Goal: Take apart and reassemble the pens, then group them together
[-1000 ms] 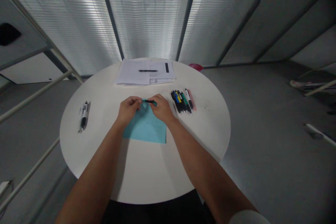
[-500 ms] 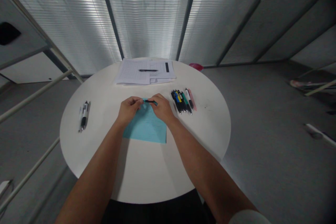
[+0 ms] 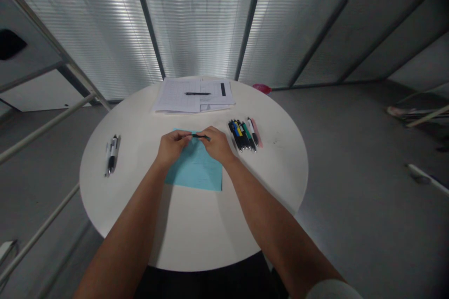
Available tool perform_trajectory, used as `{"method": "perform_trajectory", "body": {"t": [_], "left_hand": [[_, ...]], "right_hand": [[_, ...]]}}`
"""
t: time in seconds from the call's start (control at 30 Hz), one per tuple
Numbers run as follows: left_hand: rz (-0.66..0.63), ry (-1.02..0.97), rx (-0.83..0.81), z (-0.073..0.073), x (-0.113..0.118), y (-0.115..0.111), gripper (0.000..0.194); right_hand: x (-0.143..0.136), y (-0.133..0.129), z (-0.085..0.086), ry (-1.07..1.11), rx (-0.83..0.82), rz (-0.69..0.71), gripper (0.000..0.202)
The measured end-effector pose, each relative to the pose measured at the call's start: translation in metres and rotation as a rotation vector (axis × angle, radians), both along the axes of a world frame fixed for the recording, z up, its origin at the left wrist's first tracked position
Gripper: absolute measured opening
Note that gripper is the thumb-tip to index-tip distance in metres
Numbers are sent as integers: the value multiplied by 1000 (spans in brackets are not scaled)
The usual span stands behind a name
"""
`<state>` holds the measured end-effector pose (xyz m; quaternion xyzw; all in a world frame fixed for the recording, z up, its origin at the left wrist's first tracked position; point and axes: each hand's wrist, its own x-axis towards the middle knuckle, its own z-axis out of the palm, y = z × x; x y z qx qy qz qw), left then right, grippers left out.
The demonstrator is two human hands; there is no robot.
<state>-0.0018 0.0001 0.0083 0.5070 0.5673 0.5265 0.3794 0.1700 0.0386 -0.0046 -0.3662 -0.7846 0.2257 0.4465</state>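
Above a light-blue sheet (image 3: 196, 168) on the round white table, a dark pen (image 3: 200, 136) lies crosswise between my two hands. My left hand (image 3: 171, 148) pinches its left end with thumb and fingers. The right end is gripped by my right hand (image 3: 216, 144), thumb along the barrel. Both hands cover the ends of the pen, so its tip and clip cannot be made out. To the right of my right hand lies a row of several pens (image 3: 242, 135), mostly black, with blue, yellow, green and white parts.
A stack of printed papers (image 3: 175, 98) with a black pen (image 3: 198, 94) on top sits at the table's far side. White-and-black pens (image 3: 112, 155) lie near the left edge. Metal rails (image 3: 49, 124) stand left of the table (image 3: 199, 233); window blinds rise behind.
My left fingers have closed slightly further around the pen's left end, and the hand has shifted a little. Everything else stays in place.
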Motion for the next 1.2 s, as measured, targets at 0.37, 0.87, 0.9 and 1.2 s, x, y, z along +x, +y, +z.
{"method": "perform_trajectory", "body": {"t": [0.37,0.87,0.9,1.2], "left_hand": [[22,-2,-39,5,0,-2,30],[-77,-225,-15,-5,-17,3,26],[-83,-243,-16,-6,-17,4,27],[-141,-321,-11,-7,-17,2,27]], "right_hand": [[-2,-3,2,58,-12,-8,17],[-3,-4,-2,99,-273,110,22],[-3,-4,-2,87,-283,119,24],[-4,-12,5,83,-110,121,32]]}}
